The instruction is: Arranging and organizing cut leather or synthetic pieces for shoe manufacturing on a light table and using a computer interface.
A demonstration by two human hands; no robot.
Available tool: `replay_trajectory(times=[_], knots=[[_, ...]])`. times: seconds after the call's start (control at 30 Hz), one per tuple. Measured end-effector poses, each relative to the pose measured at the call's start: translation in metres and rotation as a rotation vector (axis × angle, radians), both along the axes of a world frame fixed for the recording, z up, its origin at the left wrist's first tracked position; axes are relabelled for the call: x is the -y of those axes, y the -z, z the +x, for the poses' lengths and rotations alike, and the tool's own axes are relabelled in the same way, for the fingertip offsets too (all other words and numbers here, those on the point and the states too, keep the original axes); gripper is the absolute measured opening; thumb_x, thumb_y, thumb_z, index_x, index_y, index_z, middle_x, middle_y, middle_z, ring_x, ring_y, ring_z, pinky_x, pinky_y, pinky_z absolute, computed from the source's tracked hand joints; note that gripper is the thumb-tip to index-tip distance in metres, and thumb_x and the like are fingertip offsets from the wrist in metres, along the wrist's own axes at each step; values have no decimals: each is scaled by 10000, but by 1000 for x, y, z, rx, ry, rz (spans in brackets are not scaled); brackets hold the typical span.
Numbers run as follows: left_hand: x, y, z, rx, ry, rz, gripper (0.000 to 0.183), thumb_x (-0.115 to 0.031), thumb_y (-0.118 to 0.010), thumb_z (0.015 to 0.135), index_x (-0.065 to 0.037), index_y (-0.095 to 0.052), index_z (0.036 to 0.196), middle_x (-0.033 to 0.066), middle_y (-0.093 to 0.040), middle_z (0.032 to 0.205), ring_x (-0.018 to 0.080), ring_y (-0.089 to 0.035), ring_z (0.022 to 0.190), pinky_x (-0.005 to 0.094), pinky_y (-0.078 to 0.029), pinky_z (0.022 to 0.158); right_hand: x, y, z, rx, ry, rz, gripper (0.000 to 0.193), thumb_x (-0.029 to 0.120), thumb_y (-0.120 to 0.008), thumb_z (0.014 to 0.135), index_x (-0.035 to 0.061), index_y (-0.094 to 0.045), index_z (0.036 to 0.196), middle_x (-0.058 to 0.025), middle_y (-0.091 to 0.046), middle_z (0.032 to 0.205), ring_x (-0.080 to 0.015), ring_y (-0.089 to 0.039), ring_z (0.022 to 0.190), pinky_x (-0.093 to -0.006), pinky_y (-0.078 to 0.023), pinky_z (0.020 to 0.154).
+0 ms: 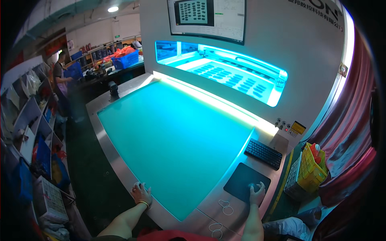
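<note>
Mouse [251,186] work looks like the step in hand: the small device sits on the black pad [240,176] at the near right of the worktop [211,201], mostly covered by the person's right hand [257,195]. That grip is grasping it, fingers curled over the top; whether a button is pressed, I cannot tell. The left hand [141,195] has a released grip: it rests, fingers spread, on the metal border beside the near left edge of the teal panel [173,140], and appears to hold nothing. Whether a fingertip touches the panel itself is unclear.

Behind the panel stands a large pale machine [321,56]. Through its long window [166,50], rows of dark flat pieces [247,84] show in blue light, and the monitor [227,24] above displays a similar array of dark shapes, probably those same pieces.

As I judge it, the next move calls for small, steady mouse strokes and clean clicks, with the eyes on the monitor and the hold kept light. The keyboard [263,153] lies just beyond the pad, handy should an entry be needed; neither hand touches it. White loops [227,210] lie loose near the pad, clear of the mouse.
</note>
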State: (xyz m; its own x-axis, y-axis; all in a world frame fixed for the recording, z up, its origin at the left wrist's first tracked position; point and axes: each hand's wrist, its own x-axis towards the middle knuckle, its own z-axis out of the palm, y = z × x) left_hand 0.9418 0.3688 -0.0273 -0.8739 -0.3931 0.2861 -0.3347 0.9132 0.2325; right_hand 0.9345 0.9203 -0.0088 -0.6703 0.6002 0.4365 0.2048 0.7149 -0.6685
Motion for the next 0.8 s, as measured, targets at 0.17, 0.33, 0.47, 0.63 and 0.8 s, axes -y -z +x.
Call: replay_trajectory(times=[0.17,0.33,0.47,0.63,0.8], knots=[[1,-1,0,-7,6,-18,457,-408,-670,824,-147,-553,1180,87,-441,1272,273,-375,1270,469,-259,1057,0,-1,1,40,6,-12,580,251,-751,743,76,-517,1244,-114,-635,1047,-316,-596,1003,-436,-462,899],[2,2,0,-12,15,-38,470,-420,-668,823,-147,-546,1186,84,-440,1273,263,-367,1278,460,-254,1064,1,-2,1,63,0,-22,568,250,-743,758,85,-512,1249,-104,-637,1065,-299,-593,1033,-431,-454,923],[1,3,0,-10,10,-32,468,-425,-665,825,-148,-544,1182,84,-437,1275,256,-365,1280,459,-254,1064,0,-1,1,70,7,-2,568,248,-746,753,82,-514,1244,-107,-637,1059,-303,-592,1033,-431,-455,922],[1,0,0,-4,4,-28,468,-427,-665,824,-148,-544,1180,84,-439,1269,254,-365,1278,456,-255,1064,0,-1,0,64,4,-11,568,246,-748,749,80,-516,1240,-112,-638,1052,-305,-592,1034,-431,-456,920],[1,1,-1,-8,9,-37,473,-424,-670,819,-147,-542,1181,82,-447,1260,250,-367,1277,451,-255,1064,0,0,0,37,-1,-8,586,305,-737,746,79,-517,1239,-110,-636,1043,-320,-584,1002,-440,-441,898]])
